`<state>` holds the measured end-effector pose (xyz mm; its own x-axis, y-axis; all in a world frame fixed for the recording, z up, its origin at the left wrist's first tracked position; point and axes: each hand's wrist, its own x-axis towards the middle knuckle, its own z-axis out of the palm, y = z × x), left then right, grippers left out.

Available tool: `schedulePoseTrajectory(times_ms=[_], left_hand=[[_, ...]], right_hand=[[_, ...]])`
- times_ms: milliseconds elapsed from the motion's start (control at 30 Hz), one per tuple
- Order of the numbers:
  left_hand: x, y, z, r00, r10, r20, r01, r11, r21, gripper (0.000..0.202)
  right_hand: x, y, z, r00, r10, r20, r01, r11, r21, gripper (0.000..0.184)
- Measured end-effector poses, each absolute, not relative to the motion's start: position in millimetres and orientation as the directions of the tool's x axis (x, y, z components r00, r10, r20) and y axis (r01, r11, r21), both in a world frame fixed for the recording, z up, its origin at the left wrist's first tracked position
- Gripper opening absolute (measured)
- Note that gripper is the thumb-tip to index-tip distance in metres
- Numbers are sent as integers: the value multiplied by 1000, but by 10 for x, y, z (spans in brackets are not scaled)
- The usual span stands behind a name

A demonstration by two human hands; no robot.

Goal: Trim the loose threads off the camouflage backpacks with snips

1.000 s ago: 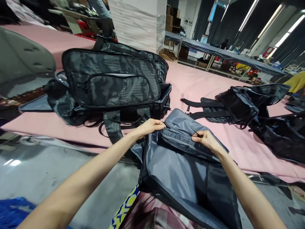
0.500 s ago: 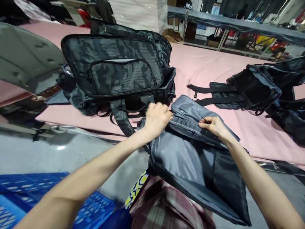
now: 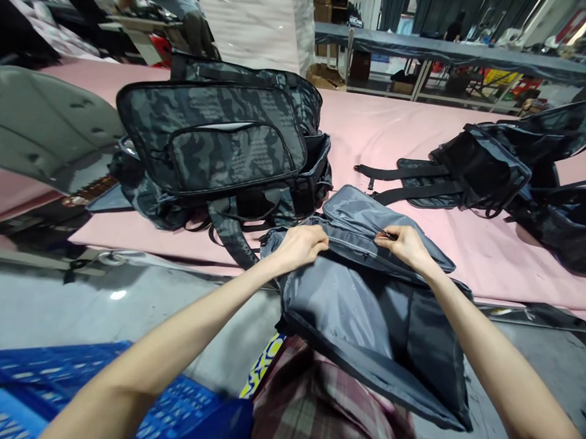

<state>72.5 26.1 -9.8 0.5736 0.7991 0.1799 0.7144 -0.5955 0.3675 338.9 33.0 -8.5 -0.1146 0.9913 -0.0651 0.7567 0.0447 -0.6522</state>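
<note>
A grey-blue bag (image 3: 362,299) hangs over the edge of the pink table (image 3: 387,133) and down toward my lap. My left hand (image 3: 299,245) is closed on the bag's fabric at the left end of its front pocket. My right hand (image 3: 406,244) pinches a small dark zipper pull (image 3: 386,233) on the pocket's zip line. The pocket lies flat on the table edge between my hands.
A camouflage bag (image 3: 213,146) stands open just behind my left hand. More dark bags and straps (image 3: 487,172) lie at the right. A blue plastic crate (image 3: 51,390) sits low at the left. A grey moulded part (image 3: 41,127) rests at the far left.
My left hand came down from the pocket's corner and now grips the fabric lower. My right hand slid slightly left along the zip. The view shifted a little.
</note>
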Motion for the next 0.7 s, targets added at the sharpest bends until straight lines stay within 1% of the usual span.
schedulePoseTrajectory(times_ms=[33,100,133,167,200,233,300,333,367,400,433,467,533,567,600,633,700], left_hand=[[686,225,-71,634,760,142,645,-621,445,18],[635,162,-11,776,631,-6,516,-630,580,20],[626,143,16,817,569,-91,491,-606,626,22],[632,137,39,826,541,-159,500,-573,650,24],[652,144,56,803,567,-187,535,-544,646,25],[684,163,68,743,649,-166,592,-520,616,26],[780,220,77,529,849,-19,740,-450,500,31],[838,247,76,423,905,51,807,-401,434,33],[900,265,73,360,930,70,855,-359,374,32],[965,269,67,351,936,31,881,-341,329,28],[1033,256,55,381,923,-51,886,-349,305,23],[1103,227,37,436,887,-150,874,-378,307,19],[1251,142,-25,547,780,-304,822,-431,373,17],[1331,100,-67,575,748,-333,803,-435,408,20],[1414,67,-115,576,747,-333,797,-422,432,24],[1499,46,-163,556,767,-320,802,-393,450,29],[1668,40,-245,458,841,-287,823,-278,496,38]], right_hand=[[3387,326,-78,-103,993,-64,765,38,-643,20],[3387,326,-70,-95,994,-62,774,34,-633,20],[3388,330,-70,-99,993,-63,774,37,-632,21],[3390,335,-70,-103,993,-62,771,40,-635,21],[3391,340,-71,-105,993,-61,768,42,-639,22],[3391,344,-71,-108,992,-64,766,42,-642,22],[3388,347,-71,-111,991,-71,768,40,-640,23],[3385,346,-70,-109,991,-72,773,39,-634,22],[3383,342,-70,-107,992,-69,778,40,-627,22],[3381,337,-70,-103,993,-63,783,42,-621,22],[3381,331,-72,-99,994,-55,785,44,-618,21],[3382,326,-76,-95,994,-49,786,44,-616,21],[3389,321,-86,-89,995,-51,788,39,-614,21],[3393,324,-91,-84,995,-55,789,33,-613,21],[3396,329,-95,-78,995,-59,791,26,-611,21],[3396,337,-96,-77,995,-60,793,25,-608,21],[3388,348,-84,-86,995,-53,800,37,-598,22]])
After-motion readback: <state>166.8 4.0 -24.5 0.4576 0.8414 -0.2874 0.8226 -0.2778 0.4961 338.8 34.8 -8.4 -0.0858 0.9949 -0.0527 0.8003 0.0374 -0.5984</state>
